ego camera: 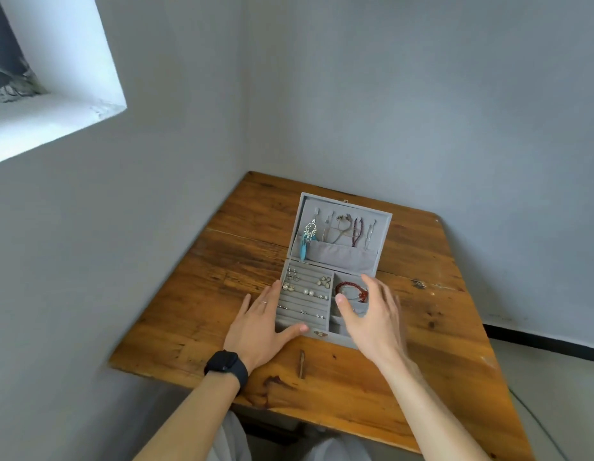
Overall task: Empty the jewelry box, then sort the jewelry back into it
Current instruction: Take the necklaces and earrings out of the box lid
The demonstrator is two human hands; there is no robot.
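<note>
Near the middle of the bench my jewelry box stands open. Its raised lid holds necklaces and a turquoise earring. The left tray has earrings and rings in rows, the right compartment a red bracelet. My left hand lies flat against its front left corner. My right hand hovers spread over the bracelet, holding nothing.

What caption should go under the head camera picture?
Left hand rests on the open jewelry box; right hand hovers over its red bracelet.
</note>
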